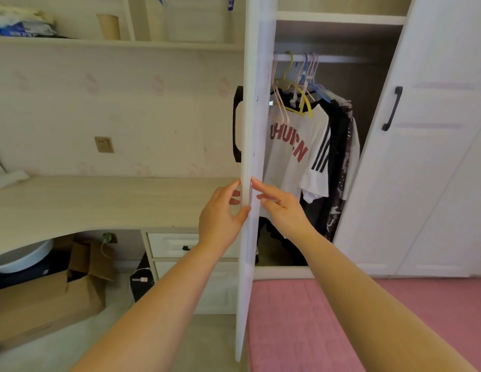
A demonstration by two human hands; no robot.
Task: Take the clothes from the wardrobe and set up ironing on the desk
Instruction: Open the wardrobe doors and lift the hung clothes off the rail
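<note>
Your left hand (222,210) grips the free edge of the wardrobe door (257,108): thumb curled onto the near face, fingers wrapped round behind it. Your right hand (281,208) sits just inside that edge, fingers straight and relaxed, fingertips touching the door's inner side, holding nothing. Judgement: both hands are there to steady and swing the door wide, so the opening is free for reaching in.

The door stands edge-on to you, its black handle (237,124) facing the desk (99,202).

The clothes hang inside on the rail (328,58), bunched toward the left. Nearest is a white T-shirt (290,146) with red lettering and black sleeve stripes, on a yellow hanger (298,100). Behind it are dark garments (341,157), one patterned; how many, you cannot tell. Several pink and blue hangers crowd the same stretch of rail, so expect hooks to tangle.
</note>
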